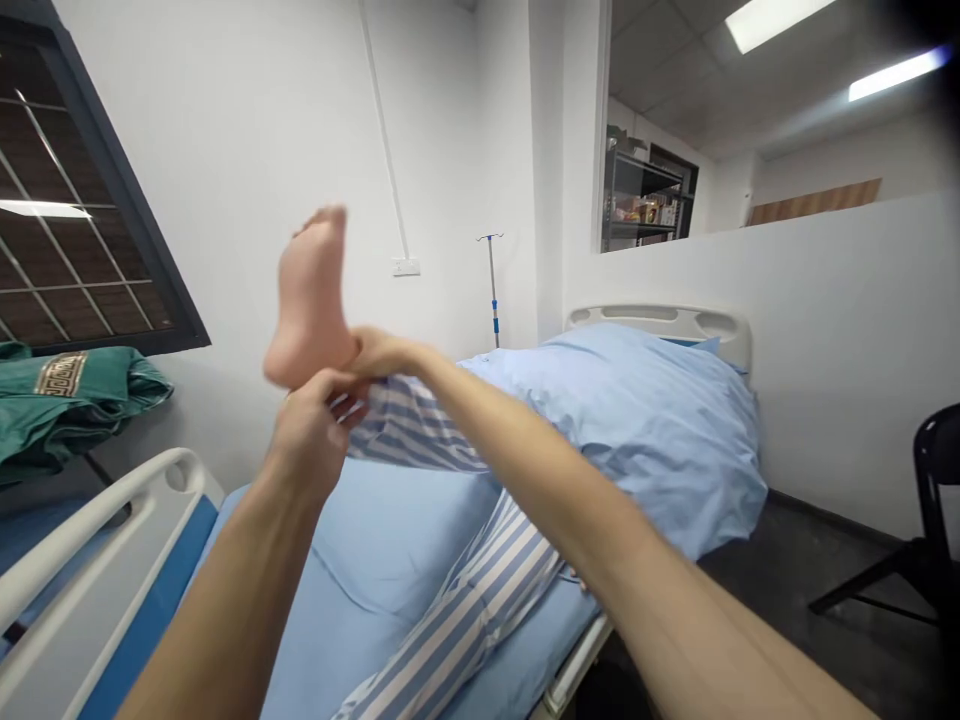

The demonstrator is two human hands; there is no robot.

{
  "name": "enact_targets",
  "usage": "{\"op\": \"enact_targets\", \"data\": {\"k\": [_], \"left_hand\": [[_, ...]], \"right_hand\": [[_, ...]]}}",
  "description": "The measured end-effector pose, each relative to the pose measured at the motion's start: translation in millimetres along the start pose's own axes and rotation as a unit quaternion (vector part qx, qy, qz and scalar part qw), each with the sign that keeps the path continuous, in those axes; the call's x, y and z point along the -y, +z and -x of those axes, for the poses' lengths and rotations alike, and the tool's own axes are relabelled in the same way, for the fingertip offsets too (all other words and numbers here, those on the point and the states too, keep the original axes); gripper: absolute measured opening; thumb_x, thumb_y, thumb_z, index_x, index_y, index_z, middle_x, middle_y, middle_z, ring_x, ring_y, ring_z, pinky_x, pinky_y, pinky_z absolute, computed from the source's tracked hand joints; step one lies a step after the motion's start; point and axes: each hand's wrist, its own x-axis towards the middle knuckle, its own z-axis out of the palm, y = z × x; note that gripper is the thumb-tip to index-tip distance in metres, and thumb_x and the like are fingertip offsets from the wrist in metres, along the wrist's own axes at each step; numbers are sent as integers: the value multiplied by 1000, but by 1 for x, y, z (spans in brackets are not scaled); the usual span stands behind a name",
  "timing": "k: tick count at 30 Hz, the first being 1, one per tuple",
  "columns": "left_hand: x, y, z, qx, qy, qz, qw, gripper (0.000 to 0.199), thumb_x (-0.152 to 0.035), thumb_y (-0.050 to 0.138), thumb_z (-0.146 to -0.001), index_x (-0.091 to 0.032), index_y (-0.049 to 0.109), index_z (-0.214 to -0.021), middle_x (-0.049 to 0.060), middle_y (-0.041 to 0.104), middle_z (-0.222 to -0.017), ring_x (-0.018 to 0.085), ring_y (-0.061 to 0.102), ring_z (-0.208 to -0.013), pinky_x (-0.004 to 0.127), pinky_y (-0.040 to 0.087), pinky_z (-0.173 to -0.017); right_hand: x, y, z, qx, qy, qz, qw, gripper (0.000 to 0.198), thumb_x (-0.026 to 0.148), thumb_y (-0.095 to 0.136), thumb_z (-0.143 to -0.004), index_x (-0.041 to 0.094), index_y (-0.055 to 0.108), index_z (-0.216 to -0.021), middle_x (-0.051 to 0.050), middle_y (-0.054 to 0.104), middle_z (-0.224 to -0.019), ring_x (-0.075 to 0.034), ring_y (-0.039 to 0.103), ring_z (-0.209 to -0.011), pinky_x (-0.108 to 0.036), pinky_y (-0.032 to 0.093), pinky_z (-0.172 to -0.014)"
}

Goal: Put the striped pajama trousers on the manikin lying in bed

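A bare foot (309, 300) is raised above the bed, toes up, its sole partly turned toward me. Around its ankle, my left hand (311, 425) is closed at the near side, just below the heel. My right hand (379, 352) grips the same ankle from the far side, close to the left one. From there the lifted leg, in a blue-and-white striped trouser leg (416, 430), runs back toward the blue quilt (600, 400). The other striped trouser leg (469, 605) lies along the bed's near edge. Fingers are partly hidden behind the ankle.
The blue bed sheet (397, 530) lies beneath the legs. A footboard (142, 560) stands at left, a headboard (660, 320) at the far end. An IV pole (493, 290) is by the wall, green cloth (82, 400) at left, a black chair (930, 520) at right.
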Motion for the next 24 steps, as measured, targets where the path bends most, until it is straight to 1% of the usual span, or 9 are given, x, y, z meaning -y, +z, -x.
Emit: {"op": "enact_targets", "data": {"k": [2, 3, 5, 8, 11, 14, 18, 21, 24], "left_hand": [[-7, 23, -6, 40, 32, -32, 998, 11, -18, 54, -54, -14, 51, -64, 2, 53, -66, 13, 52, -65, 28, 43, -61], [-9, 32, -8, 52, 48, -45, 997, 12, -18, 55, -54, -13, 51, -65, 2, 53, -66, 14, 52, -66, 29, 43, -61], [-7, 42, -7, 61, 70, -63, 994, 18, -17, 56, -53, -13, 52, -71, 3, 55, -70, 15, 54, -68, 32, 43, -63], [-2, 40, -3, 56, 76, -70, 993, 30, -16, 58, -53, -13, 50, -81, 4, 57, -76, 17, 55, -72, 33, 44, -65], [1, 26, -1, 71, 78, -65, 992, 36, -17, 59, -53, -14, 50, -87, 3, 58, -81, 16, 55, -74, 33, 45, -68], [4, 6, 1, 80, 73, -53, 993, 35, -20, 59, -55, -16, 51, -89, 2, 58, -83, 15, 56, -75, 32, 45, -68], [18, -29, 10, 39, 48, -25, 998, 30, -20, 58, -57, -18, 52, -86, 0, 58, -82, 15, 56, -77, 32, 46, -70], [40, -66, 21, -15, 19, 14, 1000, 25, -19, 58, -58, -16, 55, -83, 1, 59, -79, 16, 55, -79, 33, 46, -72], [74, -110, 39, -95, -25, 72, 993, 23, -18, 57, -58, -16, 57, -80, 1, 60, -79, 17, 55, -83, 31, 46, -72]], "right_hand": [[1, -32, 11, -27, -19, -10, 999, 19, 16, 57, -57, 6, 52, -72, 8, 52, -57, -3, 48, -51, -11, 35, -46], [2, -44, 16, -32, -24, -17, 999, 20, 18, 55, -59, 4, 51, -72, 8, 52, -56, -2, 47, -50, -10, 34, -46], [3, -57, 26, -21, -29, -27, 999, 20, 19, 50, -62, 2, 49, -72, 8, 52, -57, -1, 47, -50, -10, 32, -45], [4, -57, 33, 4, -31, -29, 999, 20, 18, 49, -63, 2, 50, -74, 7, 53, -60, -1, 49, -51, -10, 34, -47], [4, -45, 27, -2, -21, -23, 1000, 17, 15, 57, -59, 7, 53, -74, 6, 54, -60, -4, 51, -53, -12, 39, -47], [1, -27, 15, 5, -16, -13, 1000, 18, 15, 61, -56, 11, 55, -72, 4, 55, -62, -6, 52, -55, -14, 42, -48], [-5, 12, 0, 45, -38, 4, 998, 24, 18, 63, -53, 12, 54, -74, 2, 55, -64, -9, 53, -58, -15, 43, -48], [-9, 58, -4, 103, -47, 29, 993, 25, 22, 60, -56, 14, 53, -79, 3, 54, -63, -9, 53, -57, -15, 42, -45], [-18, 116, -3, 149, -42, 92, 984, 32, 32, 60, -57, 18, 52, -85, 4, 56, -65, -10, 53, -56, -17, 41, -44]]}}
